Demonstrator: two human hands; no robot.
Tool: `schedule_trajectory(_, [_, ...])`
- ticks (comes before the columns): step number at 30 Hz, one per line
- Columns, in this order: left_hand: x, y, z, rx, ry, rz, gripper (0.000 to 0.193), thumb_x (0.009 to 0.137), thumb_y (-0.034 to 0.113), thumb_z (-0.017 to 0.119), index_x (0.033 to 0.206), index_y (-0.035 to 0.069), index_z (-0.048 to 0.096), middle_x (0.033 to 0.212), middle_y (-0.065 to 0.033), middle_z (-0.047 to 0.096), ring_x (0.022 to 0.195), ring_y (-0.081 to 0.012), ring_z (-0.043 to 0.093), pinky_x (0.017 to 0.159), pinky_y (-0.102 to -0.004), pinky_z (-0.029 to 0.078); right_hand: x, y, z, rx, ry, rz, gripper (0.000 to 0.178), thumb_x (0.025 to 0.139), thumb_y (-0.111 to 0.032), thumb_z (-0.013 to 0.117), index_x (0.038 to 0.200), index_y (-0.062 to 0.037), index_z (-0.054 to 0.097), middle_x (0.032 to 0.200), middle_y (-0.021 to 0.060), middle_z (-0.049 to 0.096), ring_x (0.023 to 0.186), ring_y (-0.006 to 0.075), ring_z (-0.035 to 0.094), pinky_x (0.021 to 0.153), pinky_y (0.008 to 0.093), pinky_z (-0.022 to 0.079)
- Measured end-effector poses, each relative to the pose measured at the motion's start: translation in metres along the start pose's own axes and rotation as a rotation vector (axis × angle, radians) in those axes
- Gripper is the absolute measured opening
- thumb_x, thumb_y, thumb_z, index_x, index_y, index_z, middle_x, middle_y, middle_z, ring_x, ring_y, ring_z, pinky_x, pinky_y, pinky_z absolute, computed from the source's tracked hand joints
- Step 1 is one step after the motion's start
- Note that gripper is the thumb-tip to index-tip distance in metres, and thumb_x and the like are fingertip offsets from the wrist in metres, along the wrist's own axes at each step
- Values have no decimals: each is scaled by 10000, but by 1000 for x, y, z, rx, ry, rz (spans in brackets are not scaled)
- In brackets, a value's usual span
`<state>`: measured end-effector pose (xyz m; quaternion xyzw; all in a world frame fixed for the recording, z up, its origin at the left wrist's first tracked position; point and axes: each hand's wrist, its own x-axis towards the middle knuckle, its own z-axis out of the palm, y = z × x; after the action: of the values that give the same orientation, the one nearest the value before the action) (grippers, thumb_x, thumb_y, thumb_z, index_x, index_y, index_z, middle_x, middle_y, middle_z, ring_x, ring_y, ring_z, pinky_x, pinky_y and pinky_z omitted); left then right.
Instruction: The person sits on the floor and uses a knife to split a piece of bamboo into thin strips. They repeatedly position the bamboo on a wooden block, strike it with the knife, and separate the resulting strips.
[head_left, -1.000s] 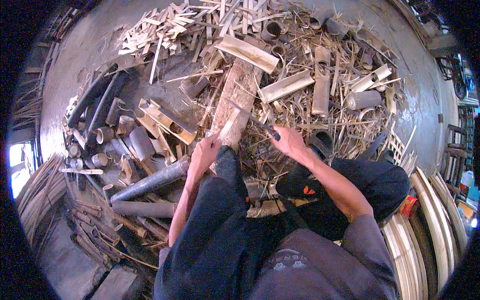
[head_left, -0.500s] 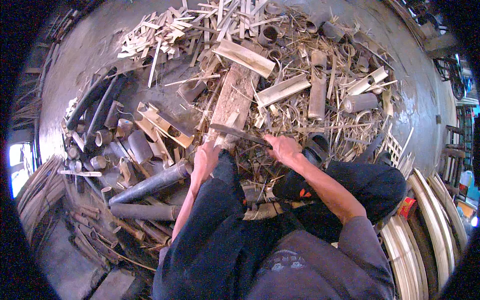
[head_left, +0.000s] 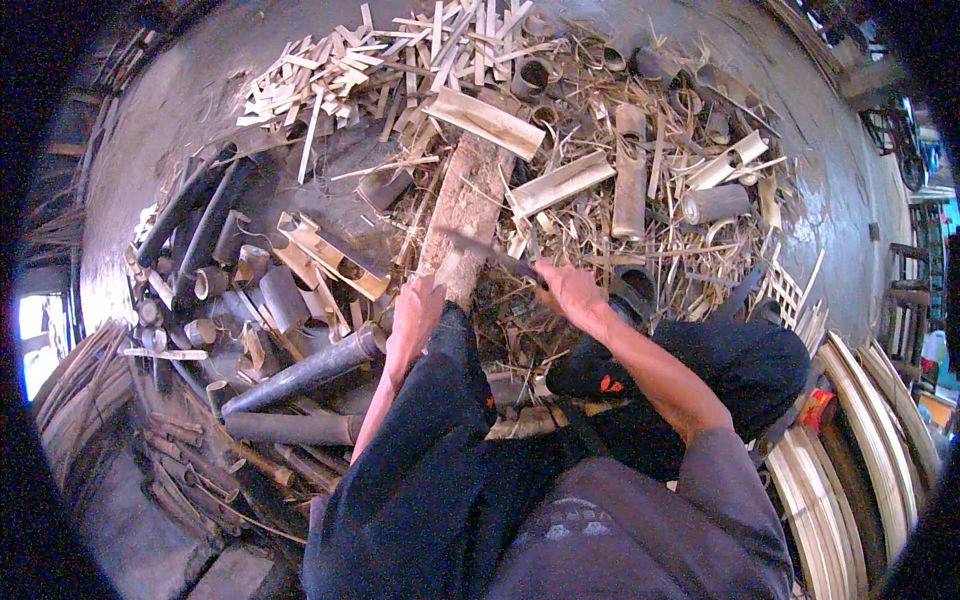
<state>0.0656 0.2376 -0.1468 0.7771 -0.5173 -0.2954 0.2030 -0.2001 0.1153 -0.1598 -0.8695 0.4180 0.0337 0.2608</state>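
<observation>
Dark knife (head_left: 488,250) (in right hand (head_left: 572,293)) points left, slanting slightly forward.

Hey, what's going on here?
The person's right hand holds a knife, its blade blurred over a rough board. The left hand is at the board's near end and appears to grip a pale strip by the blade. A split tube lies across the board's far end. Beyond that is a strip pile; cut tubes lie to the left, and shavings and scraps to the right.
</observation>
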Motion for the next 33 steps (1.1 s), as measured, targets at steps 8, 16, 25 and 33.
schedule_trajectory(8, [-17, -32, -37, -245, 71, -219, 311, 866, 266, 559, 870, -40, 610, 696, -227, 568, 650, -347, 558, 633, -431, 440, -4, -24, 18, 207, 8, 129, 356, 782, -278, 652, 1032, -36, 579, 883, 205, 647, 837, 412, 617, 740, 490, 497])
schedule_trajectory(16, [174, -50, -247, 56, 615, 47, 482, 883, 360, 541, 1100, -70, 560, 1013, -257, 615, 954, -385, 592, 827, -425, 447, -11, -48, 73, 218, 123, 234, 309, 785, -306, 603, 873, -12, 567, 775, 264, 614, 765, 441, 606, 679, 490, 476])
schedule_trajectory(25, [152, 60, -28, -341, 177, 358, 212, 821, 146, 565, 990, 37, 630, 790, -202, 631, 773, -338, 630, 708, -418, 478, -19, -50, 98, 531, 197, 231, 258, 817, -246, 628, 832, -5, 538, 708, 206, 592, 649, 394, 573, 594, 459, 444])
schedule_trajectory(33, [161, 104, 136, 342, 192, 660, 325, 755, 145, 582, 1060, 33, 571, 1080, -154, 522, 1035, -317, 518, 814, -464, 457, -17, -73, 100, 659, 154, 362, 332, 843, -306, 583, 815, 23, 546, 694, 209, 601, 621, 357, 591, 586, 426, 461])
